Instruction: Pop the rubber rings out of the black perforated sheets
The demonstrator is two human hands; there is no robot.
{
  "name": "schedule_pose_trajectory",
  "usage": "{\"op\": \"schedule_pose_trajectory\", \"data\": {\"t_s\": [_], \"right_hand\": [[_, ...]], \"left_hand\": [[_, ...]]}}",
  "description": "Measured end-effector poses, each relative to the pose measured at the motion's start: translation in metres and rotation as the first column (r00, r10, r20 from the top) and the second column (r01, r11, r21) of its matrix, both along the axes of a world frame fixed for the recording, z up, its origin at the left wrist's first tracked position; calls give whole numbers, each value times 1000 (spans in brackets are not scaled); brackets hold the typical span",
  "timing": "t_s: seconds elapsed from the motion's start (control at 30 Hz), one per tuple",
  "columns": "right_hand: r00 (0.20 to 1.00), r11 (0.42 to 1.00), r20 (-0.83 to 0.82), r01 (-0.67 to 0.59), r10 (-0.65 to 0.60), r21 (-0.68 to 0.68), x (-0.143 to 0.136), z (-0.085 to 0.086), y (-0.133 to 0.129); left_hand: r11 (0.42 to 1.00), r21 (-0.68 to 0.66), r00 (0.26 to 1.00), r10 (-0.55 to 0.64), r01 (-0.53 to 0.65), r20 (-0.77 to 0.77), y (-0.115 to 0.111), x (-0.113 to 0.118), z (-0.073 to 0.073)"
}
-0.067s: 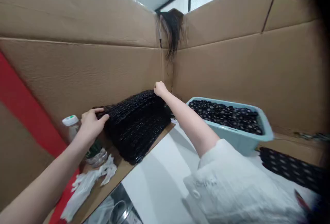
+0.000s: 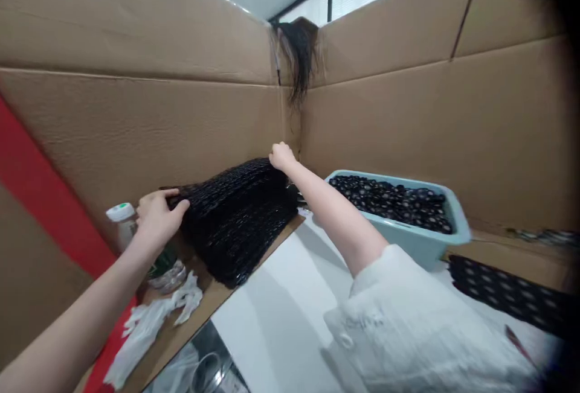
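A wide, glossy black sheet of ridged material (image 2: 240,218) slopes down from the cardboard wall onto the table. My left hand (image 2: 158,212) pinches its upper left corner between thumb and fingers. At its upper right corner, my right hand (image 2: 281,156) is closed on the edge, fingertips turned away from view. The sheet spans the space between both hands, and its lower end rests near the white board. What it is made of I cannot tell.
A plastic bottle (image 2: 167,272) and crumpled white plastic (image 2: 154,320) lie left. A light blue basin (image 2: 408,242) of black round pieces stands right, beside a dotted black strip (image 2: 502,290). Dark hair (image 2: 299,55) hangs in the cardboard corner. A white board (image 2: 281,302) lies in front.
The view has shifted slightly, so the basin and bottle sit a little further left. Both hands keep their hold on the black sheet.
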State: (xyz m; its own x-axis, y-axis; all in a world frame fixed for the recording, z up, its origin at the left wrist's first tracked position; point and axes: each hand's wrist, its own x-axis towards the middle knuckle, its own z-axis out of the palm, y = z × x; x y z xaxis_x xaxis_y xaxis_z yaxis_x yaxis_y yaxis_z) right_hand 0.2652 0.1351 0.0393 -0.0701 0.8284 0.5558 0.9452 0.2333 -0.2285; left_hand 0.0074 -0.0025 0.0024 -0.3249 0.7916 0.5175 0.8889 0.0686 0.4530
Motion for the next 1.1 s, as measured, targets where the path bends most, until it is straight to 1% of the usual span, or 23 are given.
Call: {"op": "schedule_pose_trajectory", "data": {"t_s": [0.07, 0.13, 0.17, 0.2, 0.27, 0.33, 0.37, 0.43, 0.47, 0.53, 0.6, 0.63, 0.67, 0.7, 0.73, 0.8, 0.83, 0.87, 0.9, 0.93, 0.97, 1.0, 1.1], "right_hand": [[1000, 1000, 4, -1, 0, 29, 17, 4, -10], [1000, 998, 6, -6, 6, 60, 46, 11, -22], [1000, 997, 8, -8, 8, 76, 64, 14, -29], [1000, 996, 13, -8, 7, 90, 84, 16, -37], [999, 994, 32, 7, -11, 108, 124, 15, -60], [998, 993, 58, 24, -31, 116, 162, 3, -94], [997, 992, 75, 17, -27, 122, 178, -9, -115], [993, 995, 117, -15, 3, 101, 204, -40, -164], [986, 998, 162, -43, 33, 53, 214, -58, -191], [967, 995, 238, -71, 85, -67, 231, -98, -244], [962, 972, 237, -81, 135, -223, 245, -136, -290], [961, 948, 231, -72, 149, -310, 253, -152, -309], [967, 927, 222, -38, 129, -372, 260, -165, -326], [968, 917, 216, -30, 125, -397, 267, -176, -340], [969, 918, 211, -35, 128, -396, 275, -185, -352], [976, 938, 193, -33, 106, -345, 290, -194, -371], [980, 949, 179, -28, 88, -315, 297, -196, -379], [985, 957, 162, -14, 64, -291, 304, -197, -387], [989, 962, 146, 3, 38, -273, 311, -197, -395], [992, 966, 129, 25, 9, -258, 318, -197, -403], [993, 969, 115, 52, -25, -243, 324, -197, -410], [993, 970, 104, 84, -62, -229, 331, -198, -418], [976, 959, 97, 209, -193, -192, 352, -204, -435]], "left_hand": [[997, 48, 998, 63, -62, -17, -6, 12, 3], [984, 143, 992, 115, -108, -43, -16, 32, 8], [972, 211, 990, 121, -105, -66, -23, 45, 11], [956, 282, 989, 112, -81, -92, -29, 58, 13], [921, 389, 986, 44, 21, -158, -42, 89, 17], [894, 414, 969, -76, 171, -234, -52, 121, 17], [880, 405, 952, -146, 249, -268, -56, 138, 16], [833, 385, 904, -284, 398, -320, -64, 172, 11], [801, 378, 875, -349, 464, -335, -67, 189, 7], [726, 354, 802, -478, 590, -358, -72, 225, -2], [634, 288, 693, -611, 718, -383, -75, 263, -13], [589, 230, 627, -672, 775, -394, -75, 283, -19], [545, 151, 555, -730, 825, -399, -76, 302, -27], [503, 55, 482, -783, 863, -392, -76, 322, -34], [461, -52, 411, -832, 886, -373, -76, 342, -42], [364, -248, 289, -912, 898, -293, -76, 379, -60], [312, -315, 241, -940, 897, -243, -76, 397, -69], [265, -354, 204, -958, 897, -199, -74, 413, -79], [233, -371, 182, -969, 899, -168, -72, 429, -89], [221, -379, 172, -972, 899, -158, -68, 444, -98], [224, -381, 174, -971, 897, -161, -64, 458, -108], [239, -382, 186, -968, 893, -169, -60, 472, -116], [314, -371, 249, -945, 874, -213, -47, 510, -138]]}}
